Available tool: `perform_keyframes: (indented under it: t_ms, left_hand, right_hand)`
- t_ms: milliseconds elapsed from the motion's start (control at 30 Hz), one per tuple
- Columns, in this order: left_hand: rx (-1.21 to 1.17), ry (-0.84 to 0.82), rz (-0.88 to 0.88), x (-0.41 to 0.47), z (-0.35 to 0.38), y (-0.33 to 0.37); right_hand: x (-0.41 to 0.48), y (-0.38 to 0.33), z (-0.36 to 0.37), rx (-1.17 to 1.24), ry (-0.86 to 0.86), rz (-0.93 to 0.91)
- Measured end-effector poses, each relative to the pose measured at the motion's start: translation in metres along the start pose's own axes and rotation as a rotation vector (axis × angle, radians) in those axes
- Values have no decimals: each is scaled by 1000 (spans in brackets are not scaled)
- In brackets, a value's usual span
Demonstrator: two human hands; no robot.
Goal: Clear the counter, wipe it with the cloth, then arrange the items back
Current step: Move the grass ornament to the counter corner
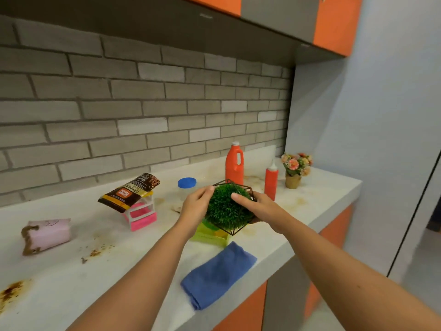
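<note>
Both hands are on the grass ball (pixel 225 211). It is a round tuft of dense, spiky green blades sitting inside a thin black wire frame (pixel 235 231) with angular, geometric facets. The left hand (pixel 195 206) curls round its nine o'clock side. The right hand (pixel 257 209) grasps it from three o'clock, with the index finger laid across the top of the blades. The ball is held up off the white counter (pixel 71 283), directly over a yellow-green box (pixel 210 235) at its six o'clock.

Further toward six o'clock, a folded blue cloth (pixel 218 275) lies at the counter's front edge. Out at nine o'clock, a dark coffee granule pouch (pixel 130 192) rests tilted on a little pink-and-white rack (pixel 142 216). Beyond that, a pink pouch (pixel 47 235) with a rope handle lies on its side. At eleven o'clock there's a blue-lidded jar (pixel 186 183). At twelve, an orange bottle (pixel 234 164) with a white cap stands close behind the frame. At one and two o'clock stand a red squeeze bottle (pixel 271 181) and a small pot of flowers (pixel 294 168). Brown stains (pixel 10 292) smear the counter at far left.
</note>
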State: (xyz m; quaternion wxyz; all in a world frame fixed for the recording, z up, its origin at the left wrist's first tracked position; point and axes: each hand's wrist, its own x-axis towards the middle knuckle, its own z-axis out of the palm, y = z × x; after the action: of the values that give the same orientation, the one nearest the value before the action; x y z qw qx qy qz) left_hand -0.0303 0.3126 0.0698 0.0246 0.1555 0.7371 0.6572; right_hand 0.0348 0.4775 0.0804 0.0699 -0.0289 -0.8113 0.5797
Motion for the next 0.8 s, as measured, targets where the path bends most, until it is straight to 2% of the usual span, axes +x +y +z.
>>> perform_keyframes:
  t_ms: [400,800]
  left_hand:
    - [-79,-97,31,31,163,17]
    - [17,-271,55,124,279,16]
  right_hand:
    - [-5,56,-147,77,146,56]
    - [41,97,-247,180,338,105]
